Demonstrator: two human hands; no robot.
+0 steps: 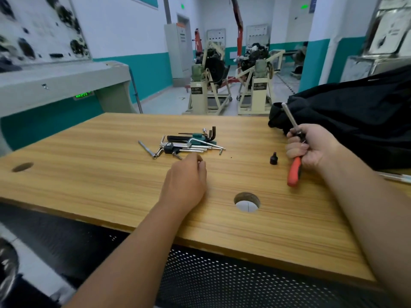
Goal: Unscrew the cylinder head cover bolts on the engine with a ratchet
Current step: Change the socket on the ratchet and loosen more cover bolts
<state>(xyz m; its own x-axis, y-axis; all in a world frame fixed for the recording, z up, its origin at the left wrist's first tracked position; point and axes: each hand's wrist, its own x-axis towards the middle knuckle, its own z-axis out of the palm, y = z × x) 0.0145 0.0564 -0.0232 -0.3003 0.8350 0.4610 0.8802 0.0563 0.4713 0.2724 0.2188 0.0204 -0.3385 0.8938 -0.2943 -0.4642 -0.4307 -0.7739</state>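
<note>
Head view | wooden table point(89, 174) | hex keys point(191, 143) | workshop engine stands point(209, 81)

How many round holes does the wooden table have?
2: one hole near the table's far left edge, another hole near the front, between the two forearms.

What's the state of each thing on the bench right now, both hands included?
Right hand: grips the ratchet.
Ratchet: held clear of the desk, red handle down, metal shaft pointing up.
Left hand: knuckles up on the desk, fingers curled; whether it pinches anything cannot be told.
Black socket: upright on the desk, loose.
Hex key set: lying in a pile, untouched.
Extension bar: lying flat beside the pile.
Black bag: slumped on the desk's right end.
</note>
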